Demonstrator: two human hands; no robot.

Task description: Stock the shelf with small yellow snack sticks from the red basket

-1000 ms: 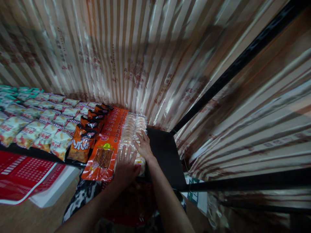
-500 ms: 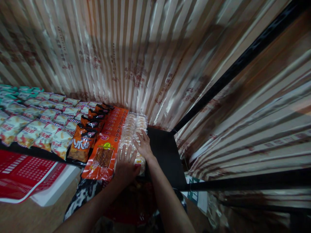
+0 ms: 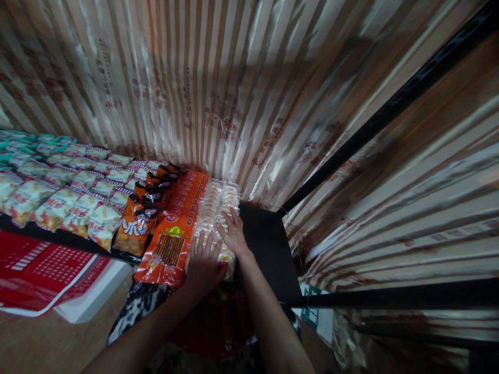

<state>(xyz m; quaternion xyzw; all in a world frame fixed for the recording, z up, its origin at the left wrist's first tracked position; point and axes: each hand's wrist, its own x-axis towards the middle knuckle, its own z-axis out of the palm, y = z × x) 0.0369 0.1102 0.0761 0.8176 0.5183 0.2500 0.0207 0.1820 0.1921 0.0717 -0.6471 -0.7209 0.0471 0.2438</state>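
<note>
A row of clear packs of pale round crackers (image 3: 212,200) lies on the black shelf (image 3: 267,244). On the near left part of the packs rests my left hand (image 3: 205,259), fingers spread and flat. My right hand (image 3: 234,231) lies on their right side, fingers also stretched out. Touching the packs on the left are orange snack packets (image 3: 166,252) with brown sticks showing through a window. The front pack has a small red label, partly covered by my left hand.
Orange and black snack bags (image 3: 134,228) and rows of white snack bags (image 3: 64,210) fill the shelf leftward, with green bags (image 3: 23,145) beyond. A red basket (image 3: 47,270) stands below. Black posts (image 3: 331,158) and striped sheeting (image 3: 218,78) bound the shelf.
The view has shifted slightly, so the shelf goods appear a little further right. Both hands stay flat on the cracker packs, with hardly any movement.
</note>
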